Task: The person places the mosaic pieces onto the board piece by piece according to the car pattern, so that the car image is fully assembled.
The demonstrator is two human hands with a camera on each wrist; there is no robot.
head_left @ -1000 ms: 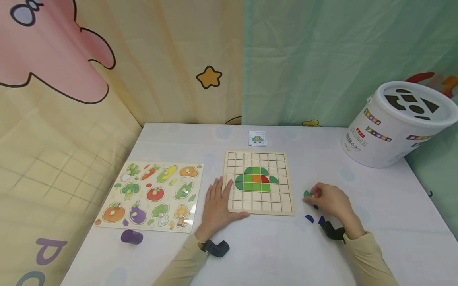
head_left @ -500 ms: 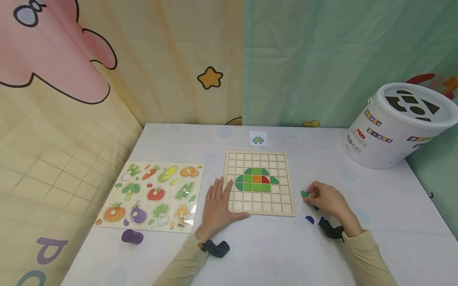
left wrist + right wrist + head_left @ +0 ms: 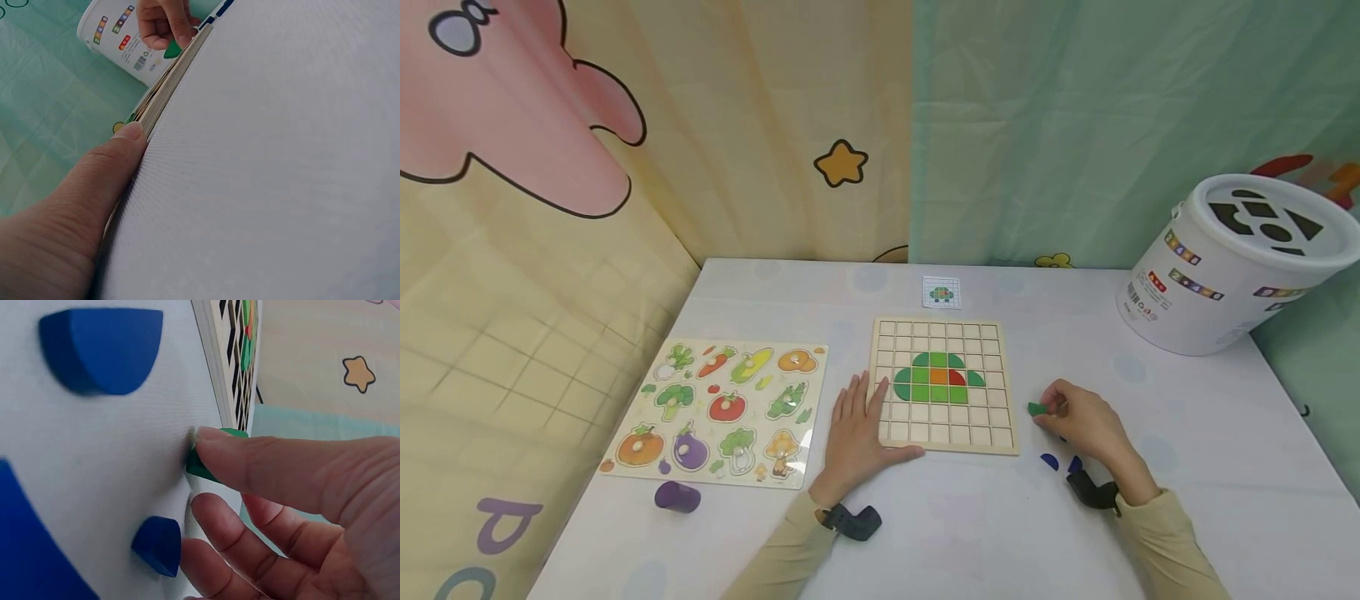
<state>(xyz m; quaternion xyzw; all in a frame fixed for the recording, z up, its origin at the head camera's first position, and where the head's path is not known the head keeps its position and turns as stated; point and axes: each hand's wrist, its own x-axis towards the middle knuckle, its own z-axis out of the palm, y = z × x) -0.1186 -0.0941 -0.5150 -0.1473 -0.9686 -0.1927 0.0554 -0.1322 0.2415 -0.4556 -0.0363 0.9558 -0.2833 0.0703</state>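
Observation:
My right hand (image 3: 1086,421) pinches a small green block (image 3: 1037,409) between thumb and fingers, low over the table right of the wooden grid board (image 3: 940,433). In the right wrist view the thumb covers part of that green block (image 3: 203,467). Beside this hand lie a blue half-round block (image 3: 106,350) and a smaller blue block (image 3: 157,547); another blue piece (image 3: 31,550) is cut off by the frame. My left hand (image 3: 857,442) rests along the board's lower left corner, fingers straight. Green, orange and red pieces (image 3: 938,377) form a car-like shape in the grid.
A small pattern card (image 3: 942,292) lies behind the board. On the left are a vegetable puzzle board (image 3: 715,417) and a purple cylinder (image 3: 677,497). A white bucket (image 3: 1195,292) with shaped holes in its lid stands at the back right.
The green block has shifted slightly left and turned in my right hand's fingers. My left hand has stayed at the board.

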